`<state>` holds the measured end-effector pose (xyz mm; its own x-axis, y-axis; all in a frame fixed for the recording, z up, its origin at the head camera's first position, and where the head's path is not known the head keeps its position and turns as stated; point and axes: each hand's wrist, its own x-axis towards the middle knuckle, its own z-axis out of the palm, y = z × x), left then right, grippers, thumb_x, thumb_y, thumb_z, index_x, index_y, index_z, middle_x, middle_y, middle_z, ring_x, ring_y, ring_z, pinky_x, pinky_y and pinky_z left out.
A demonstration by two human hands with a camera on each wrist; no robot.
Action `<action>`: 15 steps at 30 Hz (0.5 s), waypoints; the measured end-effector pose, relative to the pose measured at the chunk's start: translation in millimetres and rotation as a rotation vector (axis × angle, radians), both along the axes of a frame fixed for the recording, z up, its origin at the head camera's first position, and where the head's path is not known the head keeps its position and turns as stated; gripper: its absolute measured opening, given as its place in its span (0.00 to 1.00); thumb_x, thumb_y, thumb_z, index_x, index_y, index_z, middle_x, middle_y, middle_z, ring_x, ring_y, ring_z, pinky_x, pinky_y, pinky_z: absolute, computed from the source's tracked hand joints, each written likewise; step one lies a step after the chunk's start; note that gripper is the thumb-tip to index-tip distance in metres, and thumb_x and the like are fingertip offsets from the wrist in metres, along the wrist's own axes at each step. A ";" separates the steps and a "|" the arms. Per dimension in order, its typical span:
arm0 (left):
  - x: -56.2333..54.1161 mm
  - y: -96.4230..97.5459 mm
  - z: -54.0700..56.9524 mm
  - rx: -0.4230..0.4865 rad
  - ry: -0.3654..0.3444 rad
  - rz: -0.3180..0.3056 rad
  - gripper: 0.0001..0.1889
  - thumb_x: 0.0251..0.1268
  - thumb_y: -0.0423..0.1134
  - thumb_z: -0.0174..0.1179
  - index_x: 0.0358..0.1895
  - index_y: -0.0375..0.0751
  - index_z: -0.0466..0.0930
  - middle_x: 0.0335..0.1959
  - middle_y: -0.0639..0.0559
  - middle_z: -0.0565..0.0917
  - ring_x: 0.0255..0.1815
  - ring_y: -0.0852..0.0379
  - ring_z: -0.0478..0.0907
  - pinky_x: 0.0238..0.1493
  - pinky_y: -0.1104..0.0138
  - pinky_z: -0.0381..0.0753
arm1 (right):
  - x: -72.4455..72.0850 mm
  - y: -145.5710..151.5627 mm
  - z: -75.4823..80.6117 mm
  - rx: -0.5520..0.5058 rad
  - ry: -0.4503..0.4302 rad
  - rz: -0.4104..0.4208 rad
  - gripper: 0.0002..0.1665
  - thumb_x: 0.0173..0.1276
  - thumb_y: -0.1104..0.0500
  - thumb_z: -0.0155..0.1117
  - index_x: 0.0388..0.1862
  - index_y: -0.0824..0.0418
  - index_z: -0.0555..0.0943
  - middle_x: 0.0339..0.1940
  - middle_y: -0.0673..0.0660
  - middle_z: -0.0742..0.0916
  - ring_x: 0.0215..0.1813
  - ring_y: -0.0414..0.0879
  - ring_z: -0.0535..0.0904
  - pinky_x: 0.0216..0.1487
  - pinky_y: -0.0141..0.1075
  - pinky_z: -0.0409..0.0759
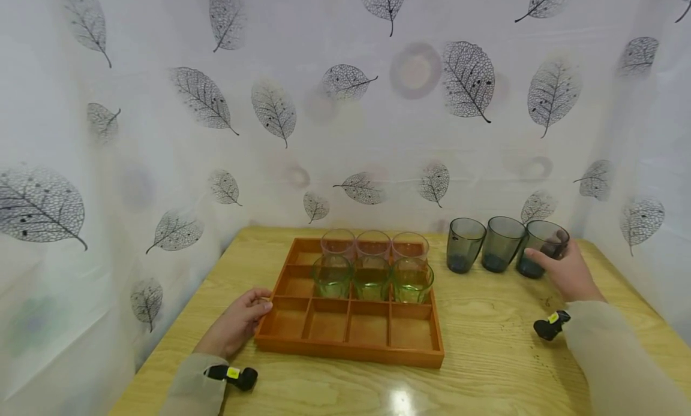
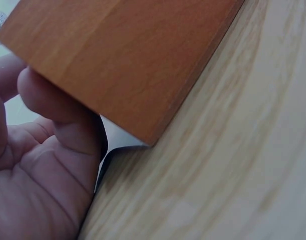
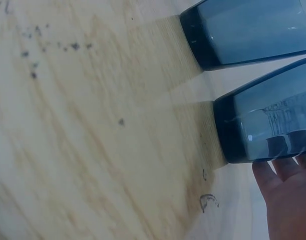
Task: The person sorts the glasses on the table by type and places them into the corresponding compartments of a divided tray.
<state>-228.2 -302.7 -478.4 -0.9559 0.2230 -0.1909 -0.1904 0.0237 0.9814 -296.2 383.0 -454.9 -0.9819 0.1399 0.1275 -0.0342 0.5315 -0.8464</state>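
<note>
My right hand (image 1: 572, 275) grips the rightmost of three dark grey glasses, with the thumb across its near side. Some fingers show through this dark glass (image 3: 273, 122), which stands on the table. Left of it are the middle dark glass (image 1: 502, 245) and the left dark glass (image 1: 466, 245). My left hand (image 1: 237, 323) rests against the left side of a divided wooden tray (image 1: 351, 349), its fingers touching the outer wall near the front corner. In the tray, three green glasses (image 1: 372, 281) stand in the middle row and three pale clear glasses (image 1: 372, 242) behind them.
The pale wooden table (image 1: 486, 344) bears small dark marks near the right hand. A white curtain (image 1: 324, 152) with a leaf print hangs behind and along both sides. A camera is strapped to each wrist.
</note>
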 end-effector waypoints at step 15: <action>1.0 -0.2 -0.3 -0.017 0.021 -0.013 0.17 0.78 0.38 0.56 0.61 0.36 0.65 0.37 0.52 0.75 0.26 0.59 0.68 0.26 0.69 0.72 | 4.6 -3.1 1.5 -0.014 -0.049 -0.032 0.62 0.74 0.35 0.57 0.81 0.69 0.33 0.72 0.81 0.60 0.70 0.77 0.57 0.64 0.70 0.58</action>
